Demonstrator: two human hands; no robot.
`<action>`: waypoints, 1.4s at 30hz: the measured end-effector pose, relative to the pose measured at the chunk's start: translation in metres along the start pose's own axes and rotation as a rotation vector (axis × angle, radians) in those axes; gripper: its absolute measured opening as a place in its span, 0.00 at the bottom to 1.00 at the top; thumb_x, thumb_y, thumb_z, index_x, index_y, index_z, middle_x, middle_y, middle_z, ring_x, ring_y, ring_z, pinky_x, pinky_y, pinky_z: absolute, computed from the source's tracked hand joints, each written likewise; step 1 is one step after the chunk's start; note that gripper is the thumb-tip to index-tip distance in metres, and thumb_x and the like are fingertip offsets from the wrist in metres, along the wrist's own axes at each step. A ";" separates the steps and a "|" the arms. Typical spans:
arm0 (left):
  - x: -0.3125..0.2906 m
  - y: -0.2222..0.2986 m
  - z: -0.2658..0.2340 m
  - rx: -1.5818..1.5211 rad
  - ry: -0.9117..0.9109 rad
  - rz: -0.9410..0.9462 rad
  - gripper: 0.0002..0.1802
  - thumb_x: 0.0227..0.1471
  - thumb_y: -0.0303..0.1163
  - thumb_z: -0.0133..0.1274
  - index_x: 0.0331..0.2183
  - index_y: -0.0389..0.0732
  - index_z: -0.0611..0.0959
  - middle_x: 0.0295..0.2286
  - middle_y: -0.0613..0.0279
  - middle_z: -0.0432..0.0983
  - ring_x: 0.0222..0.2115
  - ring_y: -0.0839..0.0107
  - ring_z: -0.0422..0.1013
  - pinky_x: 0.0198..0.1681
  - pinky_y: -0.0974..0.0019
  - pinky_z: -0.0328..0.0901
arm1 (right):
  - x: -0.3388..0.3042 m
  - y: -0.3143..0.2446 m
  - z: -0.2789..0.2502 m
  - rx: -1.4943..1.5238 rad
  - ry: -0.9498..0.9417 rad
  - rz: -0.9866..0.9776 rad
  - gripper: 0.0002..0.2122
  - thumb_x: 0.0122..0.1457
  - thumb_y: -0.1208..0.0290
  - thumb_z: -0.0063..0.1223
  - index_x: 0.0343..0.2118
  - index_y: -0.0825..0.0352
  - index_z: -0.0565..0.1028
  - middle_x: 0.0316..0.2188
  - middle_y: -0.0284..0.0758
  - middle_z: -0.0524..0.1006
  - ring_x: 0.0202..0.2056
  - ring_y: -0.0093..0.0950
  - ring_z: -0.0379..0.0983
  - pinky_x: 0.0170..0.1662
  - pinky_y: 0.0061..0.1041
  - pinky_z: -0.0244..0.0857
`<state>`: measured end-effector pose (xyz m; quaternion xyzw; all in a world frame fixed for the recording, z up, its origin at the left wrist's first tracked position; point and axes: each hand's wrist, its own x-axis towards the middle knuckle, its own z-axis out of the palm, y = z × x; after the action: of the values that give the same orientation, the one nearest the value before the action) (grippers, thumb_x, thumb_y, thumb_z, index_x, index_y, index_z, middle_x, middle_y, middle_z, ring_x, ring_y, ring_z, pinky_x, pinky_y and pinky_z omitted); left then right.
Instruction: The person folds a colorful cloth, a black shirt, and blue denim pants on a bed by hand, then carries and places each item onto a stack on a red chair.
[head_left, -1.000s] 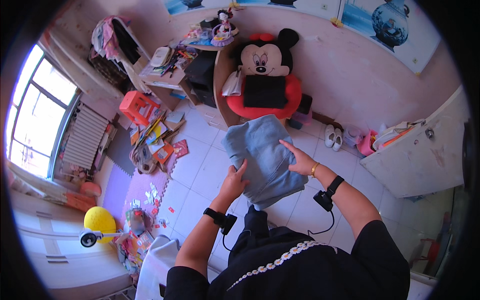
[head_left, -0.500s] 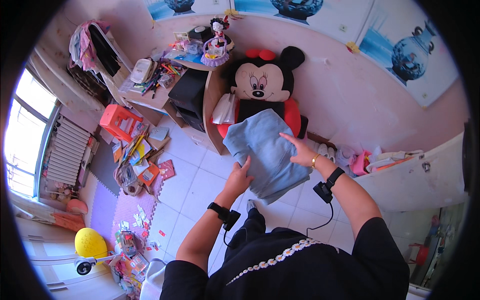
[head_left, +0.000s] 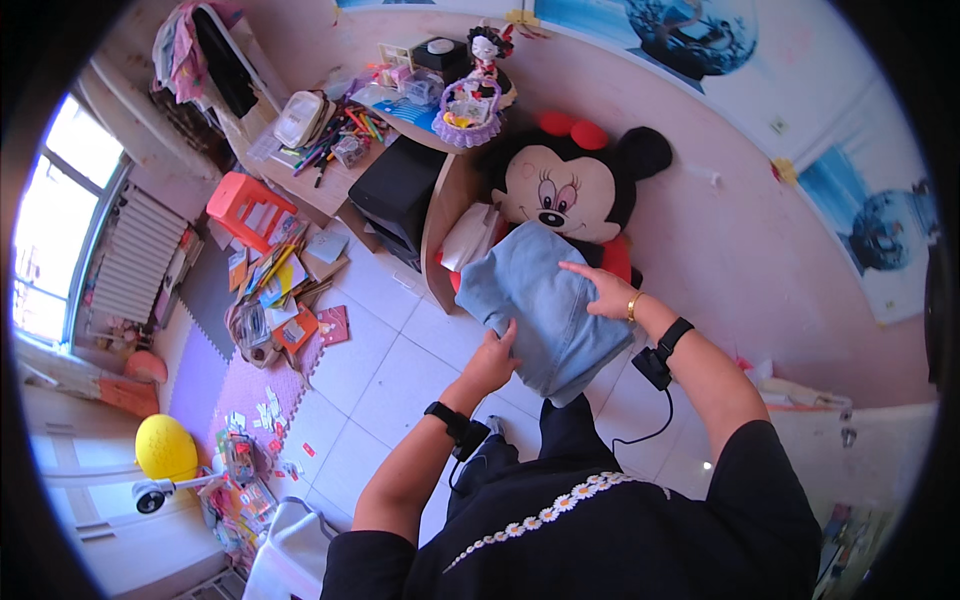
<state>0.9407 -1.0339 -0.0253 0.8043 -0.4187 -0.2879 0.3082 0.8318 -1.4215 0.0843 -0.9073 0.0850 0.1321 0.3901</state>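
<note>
A folded light-blue denim garment (head_left: 548, 305) hangs in front of me, held between both hands. My left hand (head_left: 490, 358) grips its lower left edge, thumb on top and the other fingers partly hidden. My right hand (head_left: 606, 294) clasps the upper right edge, with thumb and forefinger on the cloth and the rest behind it. Folded layers show along the bottom edge. Whether it is trousers or a jacket cannot be made out. Beyond the cloth sits a large mouse plush (head_left: 560, 185), its body mostly covered by the garment.
A desk (head_left: 300, 190) with pens stands ahead left, a black printer-like box (head_left: 395, 195) beside it. On the floor lie an orange stool (head_left: 245, 208), piled books (head_left: 285, 280) and scattered cards (head_left: 270, 410). A yellow balloon (head_left: 166, 448) is at lower left.
The room has shifted in view, with the plush and desk now further right. Both hands keep hold of the denim garment. My legs have moved, and a second leg shows beneath it.
</note>
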 end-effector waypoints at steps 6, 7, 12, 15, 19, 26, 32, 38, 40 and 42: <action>0.034 0.018 0.015 -0.036 -0.015 -0.132 0.67 0.68 0.32 0.84 0.94 0.46 0.64 0.54 0.32 0.80 0.51 0.35 0.88 0.62 0.41 0.82 | 0.081 0.026 -0.043 -0.090 -0.195 -0.072 0.60 0.59 0.82 0.68 0.96 0.31 0.64 0.75 0.61 0.84 0.72 0.60 0.86 0.79 0.50 0.80; 0.036 0.020 0.019 -0.039 -0.009 -0.153 0.67 0.68 0.33 0.84 0.94 0.46 0.64 0.54 0.32 0.81 0.51 0.35 0.88 0.62 0.42 0.82 | 0.096 0.025 -0.045 -0.103 -0.237 -0.075 0.60 0.59 0.81 0.68 0.96 0.30 0.64 0.73 0.61 0.85 0.71 0.61 0.86 0.79 0.50 0.81; 0.056 0.046 0.055 -0.240 -0.025 -0.297 0.68 0.66 0.32 0.85 0.93 0.41 0.63 0.60 0.26 0.80 0.56 0.31 0.89 0.66 0.41 0.82 | 0.142 0.063 -0.050 -0.235 -0.369 -0.109 0.59 0.60 0.78 0.70 0.95 0.25 0.65 0.61 0.59 0.87 0.66 0.61 0.87 0.78 0.52 0.82; 0.066 0.048 0.078 -0.255 0.002 -0.329 0.70 0.64 0.32 0.86 0.93 0.39 0.62 0.62 0.24 0.80 0.56 0.31 0.90 0.67 0.40 0.83 | 0.159 0.081 -0.048 -0.271 -0.447 -0.103 0.60 0.60 0.77 0.71 0.95 0.24 0.65 0.61 0.57 0.86 0.67 0.59 0.86 0.78 0.52 0.82; 0.073 0.053 0.101 -0.328 0.022 -0.361 0.71 0.63 0.34 0.87 0.93 0.40 0.62 0.60 0.26 0.81 0.56 0.32 0.90 0.67 0.41 0.83 | 0.166 0.099 -0.047 -0.272 -0.468 -0.168 0.60 0.59 0.79 0.70 0.95 0.25 0.64 0.59 0.54 0.85 0.65 0.58 0.85 0.76 0.52 0.81; 0.084 0.045 0.133 -0.267 -0.073 -0.412 0.70 0.66 0.34 0.86 0.94 0.40 0.60 0.59 0.33 0.82 0.59 0.40 0.91 0.69 0.44 0.82 | 0.175 0.122 -0.036 -0.330 -0.501 -0.192 0.60 0.61 0.83 0.67 0.95 0.26 0.65 0.57 0.53 0.84 0.66 0.57 0.84 0.77 0.51 0.79; 0.108 0.036 0.129 -0.060 -0.179 -0.445 0.58 0.68 0.36 0.82 0.88 0.40 0.72 0.63 0.28 0.84 0.64 0.32 0.87 0.70 0.39 0.82 | 0.167 0.180 -0.017 -0.472 -0.280 -0.270 0.53 0.75 0.86 0.62 0.95 0.26 0.64 0.80 0.53 0.77 0.81 0.59 0.75 0.87 0.53 0.72; 0.110 0.035 0.077 0.059 0.094 -0.477 0.36 0.69 0.27 0.75 0.75 0.51 0.91 0.63 0.43 0.85 0.62 0.36 0.87 0.66 0.41 0.85 | 0.122 0.147 0.012 -0.653 -0.204 -0.426 0.50 0.77 0.62 0.75 0.97 0.32 0.61 0.98 0.47 0.49 0.95 0.56 0.48 0.92 0.72 0.53; 0.118 0.025 0.065 0.124 0.192 -0.426 0.40 0.67 0.28 0.79 0.77 0.54 0.90 0.66 0.43 0.84 0.67 0.37 0.85 0.67 0.43 0.85 | 0.117 0.143 0.014 -0.707 -0.268 -0.416 0.57 0.72 0.47 0.84 0.98 0.30 0.56 1.01 0.44 0.36 0.98 0.57 0.35 0.93 0.82 0.43; 0.125 0.027 0.060 0.371 0.263 -0.332 0.56 0.63 0.34 0.85 0.86 0.67 0.82 0.81 0.40 0.73 0.77 0.32 0.76 0.75 0.36 0.80 | 0.107 0.140 0.014 -0.708 -0.411 -0.218 0.67 0.64 0.39 0.90 0.99 0.28 0.51 1.02 0.42 0.31 0.98 0.60 0.28 0.93 0.82 0.39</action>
<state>0.9447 -1.1681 -0.0702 0.9350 -0.2831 -0.1463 0.1558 0.8949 -1.5121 -0.0534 -0.9437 -0.1415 0.2895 0.0750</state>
